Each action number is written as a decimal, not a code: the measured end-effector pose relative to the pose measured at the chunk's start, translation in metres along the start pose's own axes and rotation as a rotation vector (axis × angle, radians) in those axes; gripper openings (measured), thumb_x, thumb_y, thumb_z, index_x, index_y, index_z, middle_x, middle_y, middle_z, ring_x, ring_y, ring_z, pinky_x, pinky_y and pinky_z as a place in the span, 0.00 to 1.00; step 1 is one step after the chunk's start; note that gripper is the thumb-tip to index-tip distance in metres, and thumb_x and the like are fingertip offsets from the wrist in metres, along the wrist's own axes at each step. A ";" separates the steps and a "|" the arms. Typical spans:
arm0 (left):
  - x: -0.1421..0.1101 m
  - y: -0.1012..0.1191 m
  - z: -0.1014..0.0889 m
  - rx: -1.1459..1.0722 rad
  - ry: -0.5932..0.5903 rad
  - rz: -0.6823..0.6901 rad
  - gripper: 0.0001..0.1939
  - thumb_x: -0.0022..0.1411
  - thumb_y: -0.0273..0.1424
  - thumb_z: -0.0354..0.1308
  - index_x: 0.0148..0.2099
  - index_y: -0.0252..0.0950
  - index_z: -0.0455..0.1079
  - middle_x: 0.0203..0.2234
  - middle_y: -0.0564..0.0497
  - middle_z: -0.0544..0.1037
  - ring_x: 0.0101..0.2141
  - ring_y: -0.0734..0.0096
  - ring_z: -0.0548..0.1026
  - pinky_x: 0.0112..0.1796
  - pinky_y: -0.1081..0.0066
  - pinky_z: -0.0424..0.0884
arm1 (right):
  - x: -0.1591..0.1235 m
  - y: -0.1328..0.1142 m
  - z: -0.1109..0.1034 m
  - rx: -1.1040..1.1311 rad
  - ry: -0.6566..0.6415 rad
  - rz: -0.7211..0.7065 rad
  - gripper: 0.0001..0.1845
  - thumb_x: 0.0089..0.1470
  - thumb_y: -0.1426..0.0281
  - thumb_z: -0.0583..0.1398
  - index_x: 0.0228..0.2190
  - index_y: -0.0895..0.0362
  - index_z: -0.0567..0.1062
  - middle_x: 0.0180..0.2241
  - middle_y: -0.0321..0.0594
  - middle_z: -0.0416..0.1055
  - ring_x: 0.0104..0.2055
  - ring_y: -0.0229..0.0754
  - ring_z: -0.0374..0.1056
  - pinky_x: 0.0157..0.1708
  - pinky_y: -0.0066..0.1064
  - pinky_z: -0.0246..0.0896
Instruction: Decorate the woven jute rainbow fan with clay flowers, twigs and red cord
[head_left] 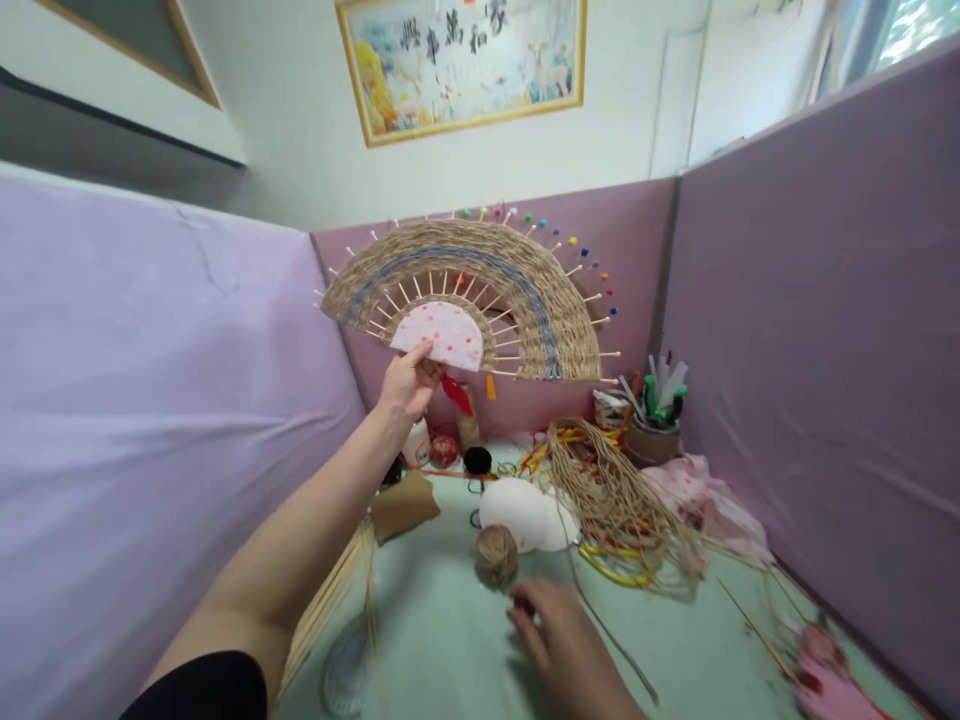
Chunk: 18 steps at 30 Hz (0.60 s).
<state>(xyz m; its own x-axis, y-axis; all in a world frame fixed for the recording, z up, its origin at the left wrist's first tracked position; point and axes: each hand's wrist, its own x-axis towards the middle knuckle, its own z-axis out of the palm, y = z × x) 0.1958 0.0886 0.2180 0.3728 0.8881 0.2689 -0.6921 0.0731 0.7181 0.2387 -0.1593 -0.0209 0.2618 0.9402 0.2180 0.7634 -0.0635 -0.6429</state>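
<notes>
My left hand (412,384) is raised, its thumb on the spotted pink half-circle at the centre of a woven fan (480,255). Thin sticks radiate through the fan's twine weave, which has a blue band along it. Low over the table, my right hand (551,635) is slightly blurred, its fingers loosely curved and apart with nothing visible in them. Just beyond its fingertips lies a small ball of twine (496,555). White round pieces (525,512) lie behind that ball, apart from the hand.
A tangled twine bundle (615,490) lies at right, before a pot of tools (652,435). Spotted pink cloth (712,500) is beside it. Brown card (405,505) and thin sticks (330,600) lie at left. Purple partitions (810,300) enclose the table; coloured beads (585,252) show behind the fan.
</notes>
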 end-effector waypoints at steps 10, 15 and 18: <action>-0.126 -0.015 -0.062 -0.092 0.162 -0.135 0.12 0.58 0.14 0.56 0.40 0.33 0.72 0.29 0.52 0.81 0.29 0.74 0.79 0.32 0.75 0.76 | 0.018 -0.020 -0.028 -0.085 0.102 0.113 0.30 0.55 0.72 0.61 0.59 0.55 0.65 0.58 0.54 0.60 0.58 0.56 0.62 0.55 0.43 0.59; -0.147 -0.019 -0.071 -0.118 0.161 -0.163 0.15 0.58 0.13 0.57 0.43 0.34 0.73 0.33 0.50 0.82 0.32 0.73 0.80 0.34 0.75 0.77 | 0.056 -0.010 0.003 -0.152 -0.126 -0.005 0.41 0.46 0.71 0.69 0.60 0.50 0.64 0.60 0.50 0.58 0.58 0.54 0.62 0.54 0.39 0.59; -0.157 -0.020 -0.078 -0.102 0.162 -0.187 0.17 0.57 0.14 0.58 0.44 0.36 0.73 0.34 0.50 0.82 0.34 0.72 0.80 0.36 0.73 0.78 | 0.081 0.006 0.008 -0.175 -0.097 -0.024 0.30 0.52 0.76 0.64 0.56 0.51 0.68 0.59 0.47 0.61 0.56 0.48 0.64 0.54 0.38 0.60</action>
<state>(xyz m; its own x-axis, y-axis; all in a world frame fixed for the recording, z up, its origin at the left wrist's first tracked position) 0.1026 -0.0165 0.1115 0.4023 0.9151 0.0254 -0.6822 0.2812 0.6749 0.2602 -0.0814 -0.0131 0.1904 0.9694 0.1548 0.8619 -0.0896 -0.4991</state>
